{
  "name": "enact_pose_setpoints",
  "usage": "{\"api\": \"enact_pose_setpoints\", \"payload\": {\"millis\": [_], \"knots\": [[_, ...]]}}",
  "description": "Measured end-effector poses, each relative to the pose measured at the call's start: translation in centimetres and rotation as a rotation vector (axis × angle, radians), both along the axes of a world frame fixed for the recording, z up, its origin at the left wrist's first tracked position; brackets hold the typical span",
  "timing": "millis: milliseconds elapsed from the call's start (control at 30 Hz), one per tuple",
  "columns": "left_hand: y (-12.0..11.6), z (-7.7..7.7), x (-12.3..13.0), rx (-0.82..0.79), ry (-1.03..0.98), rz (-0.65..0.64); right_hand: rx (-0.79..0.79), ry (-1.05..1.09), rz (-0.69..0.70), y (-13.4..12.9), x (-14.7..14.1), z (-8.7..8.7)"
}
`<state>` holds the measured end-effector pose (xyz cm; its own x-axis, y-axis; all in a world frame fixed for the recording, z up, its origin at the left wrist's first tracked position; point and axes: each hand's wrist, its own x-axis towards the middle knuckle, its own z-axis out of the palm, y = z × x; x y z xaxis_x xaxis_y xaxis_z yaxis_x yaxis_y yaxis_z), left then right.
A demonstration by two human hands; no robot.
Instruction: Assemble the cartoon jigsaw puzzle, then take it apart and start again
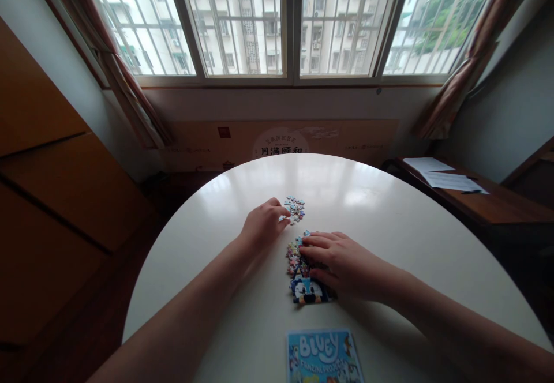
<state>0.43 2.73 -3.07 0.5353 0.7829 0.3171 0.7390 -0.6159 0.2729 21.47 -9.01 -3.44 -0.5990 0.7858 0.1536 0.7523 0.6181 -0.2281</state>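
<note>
My left hand (266, 220) is at the near left edge of a small loose pile of jigsaw puzzle pieces (296, 205). Its thumb and forefinger close in a pinch, with a pale puzzle piece (282, 218) showing between the tips. My right hand (340, 259) lies palm down, fingers stretched out, over the right side of a partly joined jigsaw puzzle (294, 259). Part of that puzzle is hidden under the fingers. A blue and white cartoon dog face (308, 289) shows at its near end.
Nearest me on the round white table (208, 221) lies a blue picture card or booklet (320, 357) marked "Bluey". A brown side table (497, 207) with white papers (454, 181) stands at the right. Beyond are a printed box panel (194, 141) and barred windows (242, 25).
</note>
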Motion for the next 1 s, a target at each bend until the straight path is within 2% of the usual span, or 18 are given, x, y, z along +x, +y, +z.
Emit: {"api": "enact_pose_setpoints", "payload": {"millis": [167, 567, 700, 867, 1000], "knots": [[-0.4, 0.1, 0.4, -0.027, 0.067, 0.009, -0.004, -0.002, -0.003, 0.0, 0.0, 0.1], [0.4, -0.7, 0.5, 0.016, 0.047, -0.006, -0.001, 0.020, -0.001, -0.2, -0.3, 0.4], [1.0, -1.1, 0.4, 0.068, -0.071, 0.025, 0.003, 0.027, -0.002, -0.1, -0.3, 0.3], [2.4, -1.7, -0.1, 0.047, -0.150, 0.033, -0.009, 0.038, 0.003, 0.0, -0.2, 0.0], [3.0, -1.8, -0.5, 0.134, -0.160, 0.130, -0.016, 0.021, 0.000, 0.0, -0.1, 0.0]]}}
